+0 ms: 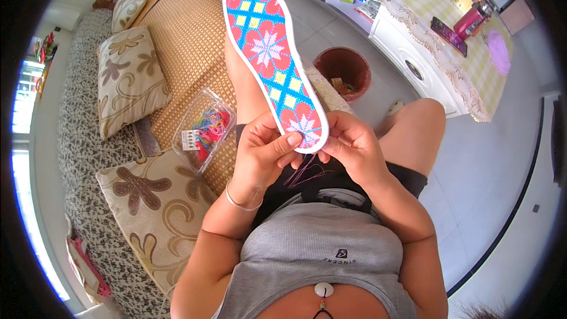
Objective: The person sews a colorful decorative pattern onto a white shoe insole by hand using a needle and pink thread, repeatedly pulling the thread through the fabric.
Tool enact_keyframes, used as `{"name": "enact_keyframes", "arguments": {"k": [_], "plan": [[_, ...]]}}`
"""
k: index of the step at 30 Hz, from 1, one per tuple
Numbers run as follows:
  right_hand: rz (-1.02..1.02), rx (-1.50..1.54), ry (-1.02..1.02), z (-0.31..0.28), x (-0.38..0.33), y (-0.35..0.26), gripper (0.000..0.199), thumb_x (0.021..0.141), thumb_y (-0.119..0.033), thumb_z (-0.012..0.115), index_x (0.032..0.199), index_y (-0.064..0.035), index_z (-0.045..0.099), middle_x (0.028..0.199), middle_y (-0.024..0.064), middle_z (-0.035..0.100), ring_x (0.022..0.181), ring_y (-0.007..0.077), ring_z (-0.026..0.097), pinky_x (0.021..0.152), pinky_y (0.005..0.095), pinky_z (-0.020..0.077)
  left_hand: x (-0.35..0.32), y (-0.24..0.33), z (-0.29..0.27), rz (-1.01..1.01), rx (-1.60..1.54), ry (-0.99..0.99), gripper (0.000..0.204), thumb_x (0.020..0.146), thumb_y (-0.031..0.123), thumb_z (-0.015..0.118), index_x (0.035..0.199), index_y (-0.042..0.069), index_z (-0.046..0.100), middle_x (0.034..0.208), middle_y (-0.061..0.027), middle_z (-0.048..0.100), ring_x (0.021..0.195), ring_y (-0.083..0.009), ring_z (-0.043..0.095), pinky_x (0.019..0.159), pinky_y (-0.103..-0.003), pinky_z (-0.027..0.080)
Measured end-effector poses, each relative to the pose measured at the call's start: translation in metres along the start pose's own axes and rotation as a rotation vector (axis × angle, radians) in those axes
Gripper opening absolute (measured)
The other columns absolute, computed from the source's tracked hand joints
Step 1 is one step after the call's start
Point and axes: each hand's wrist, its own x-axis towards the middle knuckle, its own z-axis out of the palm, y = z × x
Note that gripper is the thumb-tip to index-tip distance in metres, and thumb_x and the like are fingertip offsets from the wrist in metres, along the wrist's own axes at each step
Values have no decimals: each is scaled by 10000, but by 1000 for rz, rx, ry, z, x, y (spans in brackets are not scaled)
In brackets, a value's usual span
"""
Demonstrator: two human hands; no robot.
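1. Left of centre: clear box (188, 117), its threads (214, 129) too tangled to tell apart.
2. Centre: left hand (264, 149) curled around the insole (275, 66), fingers partly hidden.
3. Upper centre to centre: insole, underside unseen.
4. Right of centre: right hand (355, 146) pinching its edge, fingertips partly hidden.

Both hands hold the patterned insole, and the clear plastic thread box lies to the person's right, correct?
Wrong side: the head view shows the clear plastic thread box to the person's left. The left hand and right hand do hold the patterned insole.
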Motion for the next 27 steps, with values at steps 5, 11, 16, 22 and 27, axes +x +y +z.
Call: {"name": "enact_keyframes", "arguments": {"k": [5,11,16,22,27], "plan": [[-5,10,16,-11,-2,16,195,907,-170,606,1022,-18,570,881,39,617,686,101,558,609,229,471,-5,3,8,4,69,24,148,850,-18,627,993,-11,591,839,-89,645,498,-76,479,454,-202,435],[-4,4,49,-7,-4,15,131,920,-161,596,930,-33,566,803,11,591,676,69,526,628,199,435,-7,2,9,2,136,41,153,849,-3,640,992,-18,587,808,-71,645,492,-68,501,459,-201,453],[-340,-325,239,2,-2,8,139,880,-107,615,990,-24,596,968,66,603,828,129,544,722,253,437,-8,4,8,23,157,89,168,842,1,652,994,-23,581,810,-70,649,495,-66,513,462,-195,457],[-852,-1211,183,16,0,-22,233,693,-24,702,911,-98,667,1124,111,583,956,296,541,816,376,436,-9,2,7,75,178,95,183,831,-28,649,1000,-33,580,833,-81,656,533,-77,560,472,-186,462],[-503,-139,199,19,-19,-50,85,905,-48,531,973,2,539,1075,168,616,946,242,568,682,334,514,3,4,-3,207,429,249,232,817,-58,622,1045,-47,583,834,-68,651,543,-72,567,465,-184,456]]}}
